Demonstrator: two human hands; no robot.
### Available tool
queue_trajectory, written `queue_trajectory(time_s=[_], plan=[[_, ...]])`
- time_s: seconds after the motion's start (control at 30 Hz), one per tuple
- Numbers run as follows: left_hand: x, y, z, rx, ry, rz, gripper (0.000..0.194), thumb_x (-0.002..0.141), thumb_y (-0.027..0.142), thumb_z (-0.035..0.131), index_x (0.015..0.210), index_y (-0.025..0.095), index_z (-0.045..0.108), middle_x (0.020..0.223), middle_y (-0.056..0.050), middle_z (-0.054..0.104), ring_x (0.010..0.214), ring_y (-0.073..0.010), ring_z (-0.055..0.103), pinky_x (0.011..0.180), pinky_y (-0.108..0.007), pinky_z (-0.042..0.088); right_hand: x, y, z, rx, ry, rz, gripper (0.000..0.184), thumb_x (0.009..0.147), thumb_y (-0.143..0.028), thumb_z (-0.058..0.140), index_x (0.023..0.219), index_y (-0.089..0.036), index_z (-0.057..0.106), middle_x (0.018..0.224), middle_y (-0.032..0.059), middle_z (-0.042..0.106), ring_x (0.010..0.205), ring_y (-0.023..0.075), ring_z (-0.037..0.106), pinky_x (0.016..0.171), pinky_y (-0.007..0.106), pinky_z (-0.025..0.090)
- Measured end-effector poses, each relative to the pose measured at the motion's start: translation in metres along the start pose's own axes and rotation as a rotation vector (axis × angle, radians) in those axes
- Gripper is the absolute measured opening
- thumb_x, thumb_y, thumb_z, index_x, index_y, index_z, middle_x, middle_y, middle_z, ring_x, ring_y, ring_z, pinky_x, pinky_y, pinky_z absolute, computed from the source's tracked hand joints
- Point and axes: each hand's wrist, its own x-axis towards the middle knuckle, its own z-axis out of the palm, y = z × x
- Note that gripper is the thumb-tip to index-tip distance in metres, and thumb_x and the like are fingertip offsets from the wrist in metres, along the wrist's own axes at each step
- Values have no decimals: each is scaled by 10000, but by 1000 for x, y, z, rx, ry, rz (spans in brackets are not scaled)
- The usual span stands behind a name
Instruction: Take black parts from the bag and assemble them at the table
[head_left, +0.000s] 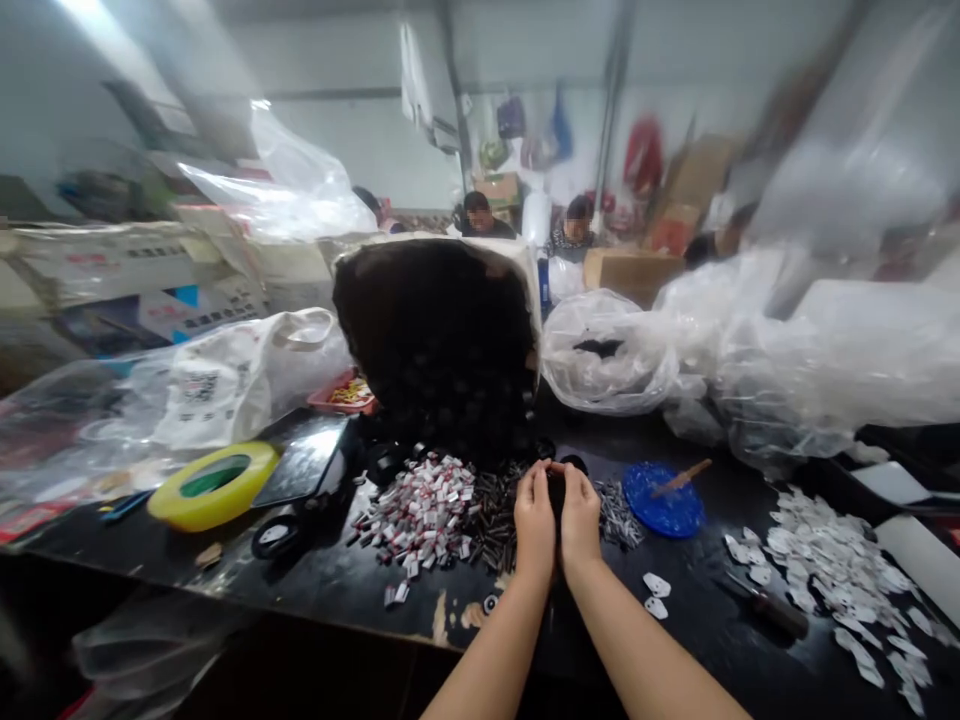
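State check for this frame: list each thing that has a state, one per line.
Left hand: closed on a small dark part, touching the right hand.
Right hand: closed on the same part.
Sack: tipped over, black parts spilling out.
Tape roll: lying flat.
Blue lid: flat, stick resting on it.
White tags: scattered loose.

The small dark part (pixel 556 487) is mostly hidden between the left hand (pixel 534 520) and right hand (pixel 580 520); the far room is blurred.
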Motion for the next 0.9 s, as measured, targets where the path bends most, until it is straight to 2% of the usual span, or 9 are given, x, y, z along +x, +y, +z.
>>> queue_trajectory(time_s=[0.07,0.17,0.4,0.53,0.6,0.7,0.8,0.87,0.9], plan=[[0,2,-1,24,-25,9,351,943,420,501,1124,149,630,1212,-108,643,1167,-246,574,1036,-517,401,0,0,0,-22,6,-19,395,949,-493,483,938,-143,666,955,58,697,946,193,637,953,427,436],[-1,8,-1,55,-84,-4,399,957,441,442,1178,168,632,1279,-113,628,1239,-232,536,1117,-443,335,1,-5,-1,-80,25,-50,413,950,-485,433,908,-154,675,925,77,707,902,202,641,907,385,459],[3,16,1,151,-234,-20,579,955,540,332,1394,194,482,1500,-76,438,1404,-213,351,1185,-374,218,9,-13,-1,-158,32,-119,358,940,-385,380,965,-171,665,1005,81,709,966,201,651,895,311,488],[5,20,-5,293,-349,18,588,946,552,333,1395,207,491,1556,-76,341,1454,-225,232,1190,-408,173,11,-33,-17,-198,-42,-113,412,957,-382,316,1007,-159,659,1019,92,707,980,199,656,894,317,504],[6,22,-10,373,-418,39,554,937,542,369,1368,232,528,1569,-74,308,1459,-246,204,1185,-445,167,6,-55,-42,-256,-129,-106,400,950,-401,351,1005,-169,672,977,74,715,927,197,670,862,316,519],[6,21,-15,469,-537,91,482,942,488,389,1338,271,559,1545,-57,359,1448,-252,237,1169,-475,202,-6,-92,-108,-413,-238,-78,336,908,-445,487,972,-198,706,911,49,720,852,206,674,843,335,520],[-1,16,-19,554,-605,162,424,938,412,417,1311,290,579,1491,-40,449,1448,-250,239,1176,-526,100,-22,-119,-186,-641,-153,-64,249,855,-428,599,937,-225,718,981,64,698,976,254,621,962,407,433],[-11,12,-25,605,-617,219,394,918,364,467,1282,295,603,1465,-31,486,1454,-252,227,1172,-534,-21,-34,-123,-230,-807,-63,-69,220,841,-409,615,943,-237,706,1011,79,675,1038,287,574,998,455,381],[-18,9,-30,650,-618,270,394,913,349,482,1285,295,599,1464,-31,489,1454,-253,227,1169,-532,-49,-40,-120,-247,-992,-57,-120,227,853,-412,587,971,-250,694,1026,77,672,1053,291,564,987,459,389]])
